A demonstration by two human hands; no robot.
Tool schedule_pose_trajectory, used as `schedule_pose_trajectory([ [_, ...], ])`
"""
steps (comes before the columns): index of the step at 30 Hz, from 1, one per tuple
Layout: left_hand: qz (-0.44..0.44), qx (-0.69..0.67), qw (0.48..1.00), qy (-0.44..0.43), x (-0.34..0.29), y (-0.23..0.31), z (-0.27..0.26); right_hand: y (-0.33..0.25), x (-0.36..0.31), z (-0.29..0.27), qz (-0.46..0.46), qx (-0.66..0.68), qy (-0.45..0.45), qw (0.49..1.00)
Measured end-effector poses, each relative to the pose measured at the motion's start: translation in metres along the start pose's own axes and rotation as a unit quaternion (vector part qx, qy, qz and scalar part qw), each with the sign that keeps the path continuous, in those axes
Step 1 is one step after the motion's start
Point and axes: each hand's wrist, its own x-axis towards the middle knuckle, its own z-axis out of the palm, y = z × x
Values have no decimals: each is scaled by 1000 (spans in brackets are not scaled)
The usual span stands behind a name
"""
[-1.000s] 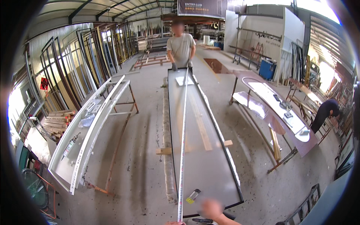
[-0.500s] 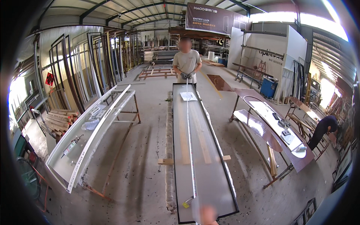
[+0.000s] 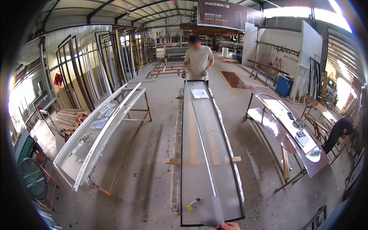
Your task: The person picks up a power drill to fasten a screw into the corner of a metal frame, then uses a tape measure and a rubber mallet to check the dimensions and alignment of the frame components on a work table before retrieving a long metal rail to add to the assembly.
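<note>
A long glass-like panel with a black frame (image 3: pixel 182 172) stretches away from me. My right hand (image 3: pixel 227 226), partly cut off by the lower edge, pinches the near end of a tape measure (image 3: pixel 207 165) at the panel's near end. The tape's strip runs slantwise up the panel, blurred close to my fingers. At the far end a gloved hand (image 3: pixel 184 74) of a co-worker holds its other end. A small yellow and dark object (image 3: pixel 193 204) lies near the panel's near left corner. My left hand is out of view.
Wooden battens (image 3: pixel 173 161) lie crosswise under the panel. To the left a bench (image 3: pixel 82 153) bears a long white strip and a sealant tube. At right stands a table with a brown panel (image 3: pixel 316 163); a second person (image 3: pixel 337 132) bends beyond it.
The tape's far end has shifted to the panel's left side, its near end to the right. My right hand has moved right to the near edge. The co-worker's hands have parted.
</note>
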Motion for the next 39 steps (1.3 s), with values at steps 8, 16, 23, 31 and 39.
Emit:
schedule_pose_trajectory([
  [8,125,381,905,142,-9,-36,-52,-44,36,-44,31,-221,103,969],
  [16,179,565,795,132,5,-85,-67,-40,40,-83,11,-255,128,958],
  [23,288,545,772,158,37,-29,-49,12,65,-130,-136,-356,173,908],
  [31,215,468,854,70,102,12,-16,11,23,-170,-74,-346,197,915],
  [39,204,479,853,37,155,13,10,17,15,-177,-81,-310,194,927],
])
